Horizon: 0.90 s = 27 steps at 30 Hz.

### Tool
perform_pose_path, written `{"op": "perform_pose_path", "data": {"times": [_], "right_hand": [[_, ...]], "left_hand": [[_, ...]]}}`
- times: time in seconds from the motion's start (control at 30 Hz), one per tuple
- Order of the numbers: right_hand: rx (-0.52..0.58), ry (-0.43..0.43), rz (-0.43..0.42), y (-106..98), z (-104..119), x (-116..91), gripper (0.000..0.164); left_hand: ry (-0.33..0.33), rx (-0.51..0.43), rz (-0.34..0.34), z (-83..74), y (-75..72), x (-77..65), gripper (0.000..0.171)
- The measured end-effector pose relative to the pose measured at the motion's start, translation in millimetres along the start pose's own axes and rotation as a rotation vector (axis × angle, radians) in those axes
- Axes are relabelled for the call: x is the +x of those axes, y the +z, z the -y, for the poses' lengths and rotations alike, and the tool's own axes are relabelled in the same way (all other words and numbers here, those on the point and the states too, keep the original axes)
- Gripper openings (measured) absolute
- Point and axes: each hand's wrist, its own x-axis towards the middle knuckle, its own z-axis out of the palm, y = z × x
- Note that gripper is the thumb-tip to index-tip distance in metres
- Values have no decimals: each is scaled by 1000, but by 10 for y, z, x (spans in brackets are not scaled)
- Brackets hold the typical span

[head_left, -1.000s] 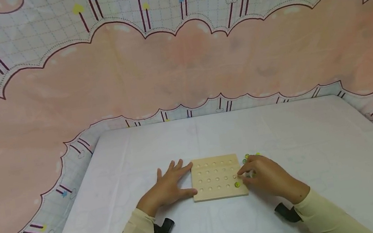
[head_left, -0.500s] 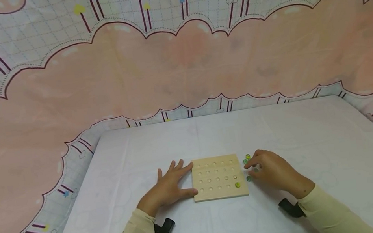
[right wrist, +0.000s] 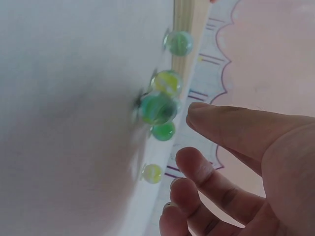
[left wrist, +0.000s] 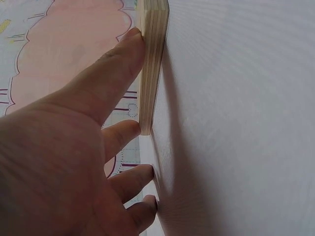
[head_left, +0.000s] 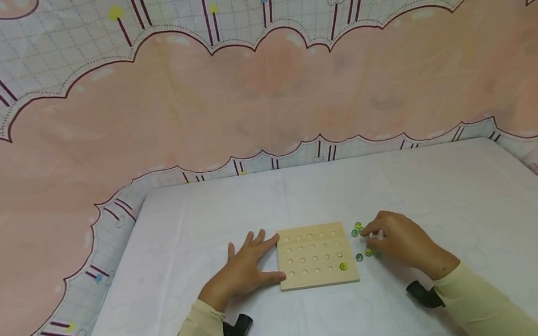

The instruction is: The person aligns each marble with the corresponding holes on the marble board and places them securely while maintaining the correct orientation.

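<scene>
A pale wooden board (head_left: 308, 266) with rows of round hollows lies on the white-covered table. In its near right hollow sits a yellow-green marble (head_left: 343, 266). What lies in the hollow just behind that one is too small to tell. My left hand (head_left: 239, 272) rests at the board's left side, thumb and index fingertip touching the wooden edge (left wrist: 152, 69), fingers spread. Right of the board, my right hand (head_left: 403, 244) hovers by loose marbles. The right wrist view shows its thumb and fingers apart with nothing between them, near a green marble (right wrist: 158, 108).
Loose green and yellow marbles lie along the board's right side, including a green marble (head_left: 359, 257) near the front and a yellow marble (head_left: 358, 225) farther back. The white tabletop (head_left: 233, 207) extends all around. Behind it hangs a patterned cloth (head_left: 259, 100).
My right hand has drawn back from the board's right edge to the right, over the loose marbles, uncovering several of them. My left hand and the board have stayed put.
</scene>
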Motion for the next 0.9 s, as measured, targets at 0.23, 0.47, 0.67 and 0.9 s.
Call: {"op": "perform_pose_path", "data": {"times": [0.23, 0.47, 0.67, 0.9], "right_hand": [[2, 22, -1, -6, -72, 21, 17], [10, 34, 9, -5, -128, 25, 18], [7, 34, -3, 2, -147, 53, 17], [11, 31, -18, 4, -162, 92, 12]], "left_hand": [[2, -3, 1, -7, 1, 17, 87], [9, 28, 15, -31, -3, 39, 87], [-3, 34, 13, -19, 3, 32, 87], [-15, 21, 15, 3, 8, 13, 87]]}}
